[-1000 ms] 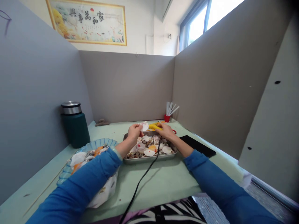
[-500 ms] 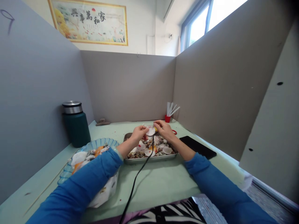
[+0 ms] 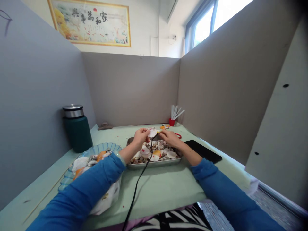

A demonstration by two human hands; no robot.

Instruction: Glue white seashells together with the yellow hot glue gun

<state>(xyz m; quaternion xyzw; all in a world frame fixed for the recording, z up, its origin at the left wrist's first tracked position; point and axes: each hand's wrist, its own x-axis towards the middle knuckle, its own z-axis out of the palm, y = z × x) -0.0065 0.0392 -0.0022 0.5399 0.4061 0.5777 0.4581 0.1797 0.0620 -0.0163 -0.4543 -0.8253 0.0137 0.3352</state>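
Observation:
My left hand (image 3: 139, 137) pinches a white scallop shell (image 3: 151, 132) above the far end of a metal tray (image 3: 154, 163) full of shells and small stones. My right hand (image 3: 169, 138) is closed round a corded tool; its yellow body is mostly hidden by my fingers, and its tip meets the shell. The tool's black cord (image 3: 137, 189) runs from my right hand across the tray toward me. Both arms wear blue sleeves.
A blue glass plate (image 3: 72, 175) with shells sits at the left, a dark green flask (image 3: 77, 128) behind it. A red cup of white sticks (image 3: 172, 119) stands at the back, a black phone (image 3: 203, 150) to the right. Grey partition walls enclose the green table.
My right hand has moved left with the tool toward the shell, so the yellow body is now hidden. The cord has shifted leftward over the tray. The left hand stays on the shell.

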